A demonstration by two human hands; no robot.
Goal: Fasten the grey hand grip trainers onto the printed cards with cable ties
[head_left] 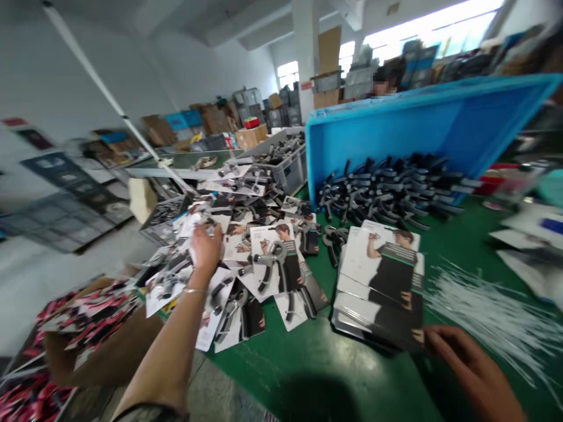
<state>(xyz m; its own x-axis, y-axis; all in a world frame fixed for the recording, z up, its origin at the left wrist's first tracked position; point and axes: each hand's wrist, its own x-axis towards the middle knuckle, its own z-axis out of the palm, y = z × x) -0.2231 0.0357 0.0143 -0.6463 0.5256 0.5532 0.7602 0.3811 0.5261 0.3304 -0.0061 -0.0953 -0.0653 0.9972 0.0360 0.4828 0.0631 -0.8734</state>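
My left hand (pixel 206 243) reaches into a heap of carded hand grip strengtheners, its fingers closed around a blurred carded hand grip (pixel 197 218). Close by lie more printed cards, each with a grey and black hand grip (pixel 277 264) fixed to it. My right hand (pixel 475 369) is at the lower right, fingers bent and the tips pinching at the near right corner of a stack of printed cards (pixel 373 281). No hand grips show on that stack. One loose hand grip (pixel 332 243) rests just behind it.
A tilted blue bin (pixel 422 123) spills many loose hand grips onto the green table (pixel 308 363). White plastic ties (pixel 484 316) lie to the right. Behind the heap stands a grey crate (pixel 290 170). A cardboard box (pixel 105 346) with pink and black items is lower left. Another person's head shows behind the bin.
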